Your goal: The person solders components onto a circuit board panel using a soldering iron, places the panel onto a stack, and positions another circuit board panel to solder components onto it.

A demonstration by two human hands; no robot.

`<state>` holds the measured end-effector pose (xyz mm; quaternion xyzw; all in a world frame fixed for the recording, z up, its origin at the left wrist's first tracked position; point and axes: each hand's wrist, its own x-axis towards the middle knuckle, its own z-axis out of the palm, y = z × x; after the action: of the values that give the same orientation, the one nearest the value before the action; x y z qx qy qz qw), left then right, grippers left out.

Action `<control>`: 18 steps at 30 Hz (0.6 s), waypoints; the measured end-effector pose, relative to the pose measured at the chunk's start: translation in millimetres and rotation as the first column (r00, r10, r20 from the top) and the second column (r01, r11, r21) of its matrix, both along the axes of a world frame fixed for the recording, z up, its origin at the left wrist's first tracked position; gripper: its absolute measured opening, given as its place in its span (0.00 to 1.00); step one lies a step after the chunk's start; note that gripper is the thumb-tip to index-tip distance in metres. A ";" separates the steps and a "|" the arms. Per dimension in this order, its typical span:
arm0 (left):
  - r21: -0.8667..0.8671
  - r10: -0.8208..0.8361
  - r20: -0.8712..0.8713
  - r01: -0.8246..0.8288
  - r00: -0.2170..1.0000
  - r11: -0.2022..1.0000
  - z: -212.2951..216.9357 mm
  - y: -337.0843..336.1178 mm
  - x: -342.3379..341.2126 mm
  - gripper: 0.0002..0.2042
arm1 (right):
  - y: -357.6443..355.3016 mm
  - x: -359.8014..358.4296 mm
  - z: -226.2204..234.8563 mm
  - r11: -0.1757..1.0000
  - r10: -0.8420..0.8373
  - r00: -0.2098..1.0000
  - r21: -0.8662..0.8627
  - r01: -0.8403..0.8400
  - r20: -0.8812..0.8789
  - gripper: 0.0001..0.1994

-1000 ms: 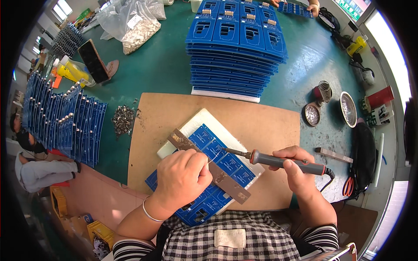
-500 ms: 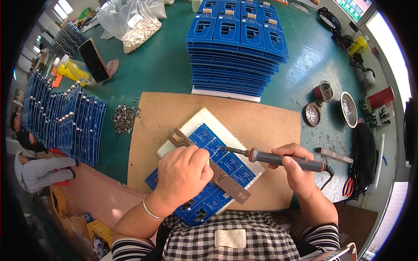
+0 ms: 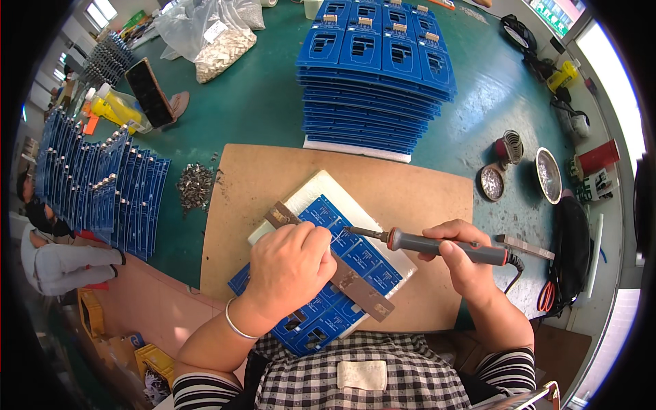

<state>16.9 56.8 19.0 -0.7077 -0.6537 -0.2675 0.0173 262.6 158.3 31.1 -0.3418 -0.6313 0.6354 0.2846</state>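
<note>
My right hand grips a soldering iron by its grey handle. The iron's tip rests at or just above a blue circuit board panel, near its upper middle; contact is too small to tell. Over the panel, my left hand is closed, thumb and fingers pressed together close to the tip. Whatever it pinches is hidden. A brown flat bar lies diagonally across the panel, partly under my left hand. Beneath the panel is a pale white pad, set at a slant.
A brown board lies under the work. Behind it stands a tall stack of blue panels. At left are more panels and a pile of small metal parts. An iron stand, metal bowl and scissors sit right.
The soldering iron's tip has shifted slightly up and left, and its handle slopes a little more. My left hand has moved only slightly upward, still closed.
</note>
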 end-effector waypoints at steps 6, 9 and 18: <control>-0.036 -0.010 0.023 0.011 1.000 0.999 2.0 -2.2 1.5 0.08 | -1.3 4.9 1.1 0.999 0.008 1.000 0.043 -0.008 0.000 0.13; -0.052 -0.022 0.041 0.024 0.999 0.998 4.8 -3.9 3.3 0.08 | -3.6 4.3 5.1 0.997 -0.023 0.999 0.069 0.021 0.030 0.17; -0.046 0.001 0.035 0.001 0.999 0.999 5.6 -1.7 3.9 0.08 | -7.4 10.4 1.6 0.991 -0.047 0.999 0.123 0.044 0.027 0.19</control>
<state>20.9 55.1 24.6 -0.7032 -0.6599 -0.2645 -0.0105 272.9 150.9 32.7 -0.3474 -0.6651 0.5838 0.3100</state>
